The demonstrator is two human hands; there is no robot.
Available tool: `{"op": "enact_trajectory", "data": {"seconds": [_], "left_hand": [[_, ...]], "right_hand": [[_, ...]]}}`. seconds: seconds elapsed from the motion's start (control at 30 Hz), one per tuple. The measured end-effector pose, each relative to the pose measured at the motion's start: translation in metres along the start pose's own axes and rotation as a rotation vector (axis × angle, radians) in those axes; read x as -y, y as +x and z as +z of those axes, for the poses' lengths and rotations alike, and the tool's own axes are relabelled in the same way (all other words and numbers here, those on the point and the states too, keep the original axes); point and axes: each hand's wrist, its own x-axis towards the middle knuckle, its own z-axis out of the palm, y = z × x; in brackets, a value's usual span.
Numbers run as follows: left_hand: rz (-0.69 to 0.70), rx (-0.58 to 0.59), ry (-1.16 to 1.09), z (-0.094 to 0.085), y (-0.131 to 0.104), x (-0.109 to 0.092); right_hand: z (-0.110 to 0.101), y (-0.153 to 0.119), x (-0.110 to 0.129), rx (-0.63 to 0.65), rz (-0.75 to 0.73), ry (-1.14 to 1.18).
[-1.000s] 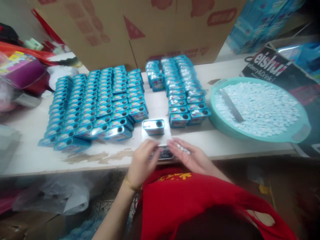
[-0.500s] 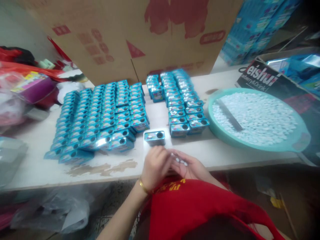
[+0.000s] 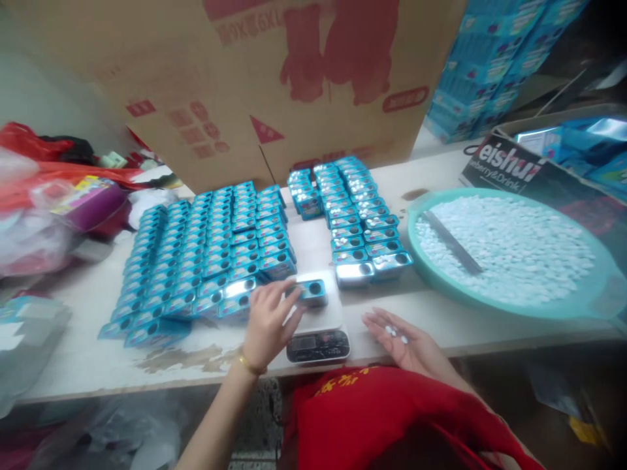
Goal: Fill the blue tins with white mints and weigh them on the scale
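A small blue tin (image 3: 313,292) with a dark round hole in its top lies on a white digital scale (image 3: 330,316). At the tin's left end is my left hand (image 3: 271,320), its fingertips and thumb closed about that end. My right hand (image 3: 404,339) is palm up to the right of the scale, fingers stretched out and slightly cupped. Several white tablets (image 3: 390,331) rest on it. The scale's dark front panel (image 3: 317,346) faces me; its reading is too blurred to make out.
Rows of blue tins (image 3: 210,248) stand at left; more tins (image 3: 350,228), some with white tablets on top, stand right of centre. A turquoise basin (image 3: 441,294) holds many tablets and a metal ruler-like strip (image 3: 453,241). A large cardboard box (image 3: 206,78) stands behind.
My hands have moved apart. The left went from beside the right palm to the tin on the scale; the right moved rightward with its tablets. The scale's front panel has come into view.
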Motion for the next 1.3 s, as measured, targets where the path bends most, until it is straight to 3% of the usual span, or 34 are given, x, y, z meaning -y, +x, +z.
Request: {"op": "enact_trajectory", "data": {"seconds": [0.13,0.23,0.37,0.47,0.57,0.67,0.8,0.97,1.1,1.3], "left_hand": [[0.049,0.056,-0.031,0.015,0.004,-0.013],[0.083,0.130,-0.063,0.016,0.019,-0.014],[-0.012,0.171,-0.042,0.006,0.030,-0.004],[0.021,0.310,-0.055,0.002,0.041,0.008],[0.029,0.264,-0.028,0.006,0.072,0.028],[-0.075,0.191,0.094,0.021,0.122,0.059],[-0.145,0.288,0.178,0.058,0.181,0.110],[-0.166,0.366,0.197,0.094,0.207,0.156],[-0.155,0.314,0.215,0.102,0.222,0.162],[-0.109,0.288,0.242,0.128,0.260,0.142]], "right_hand": [[-0.001,0.000,-0.002,-0.025,0.037,-0.013],[0.002,0.001,-0.002,-0.027,0.045,-0.017],[-0.001,0.003,0.000,-0.046,0.027,-0.001],[-0.008,0.006,-0.001,-0.066,0.030,0.021],[-0.013,0.010,-0.002,-0.058,0.030,0.031],[-0.013,0.011,-0.002,-0.045,0.026,0.033],[-0.012,0.011,-0.002,-0.046,0.028,0.043],[-0.014,0.014,-0.002,-0.035,0.040,0.063],[-0.020,0.020,-0.004,-0.005,0.101,0.084],[-0.028,0.025,-0.006,0.009,0.115,0.081]]}}
